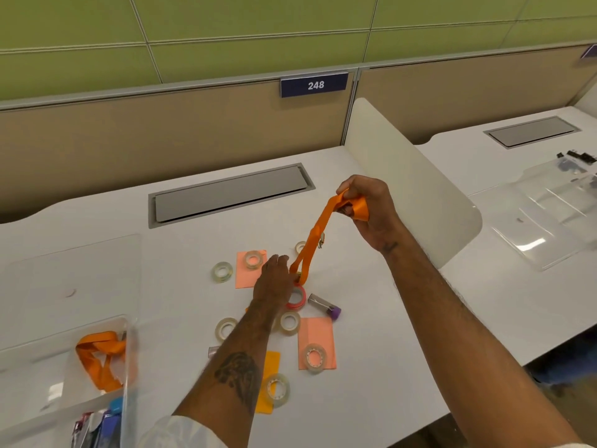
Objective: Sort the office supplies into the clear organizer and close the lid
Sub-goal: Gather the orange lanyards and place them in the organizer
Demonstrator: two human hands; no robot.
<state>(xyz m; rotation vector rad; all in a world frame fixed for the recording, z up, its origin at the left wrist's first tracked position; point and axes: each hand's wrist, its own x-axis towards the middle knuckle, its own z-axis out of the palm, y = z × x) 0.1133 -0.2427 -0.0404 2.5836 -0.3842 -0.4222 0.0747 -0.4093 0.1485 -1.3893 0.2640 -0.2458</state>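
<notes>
My right hand point(368, 215) grips the upper end of an orange lanyard point(318, 232), wound around its fingers and lifted above the desk. My left hand point(274, 279) holds the lanyard's lower end down by a red tape roll point(298, 297). The clear organizer point(68, 360) stands at the front left with its lid point(74, 270) open behind it. A second orange lanyard point(101, 358) lies in one compartment; pens and small items fill another. Several clear tape rolls point(223, 271), orange sticky notes point(318, 337) and a purple-capped tube point(324, 305) lie scattered on the desk.
A white divider panel point(416, 189) stands to the right of my right hand. Beyond it another desk carries a second clear organizer point(546, 215) and black clips point(578, 155). A grey cable hatch point(231, 194) sits at the back of my desk.
</notes>
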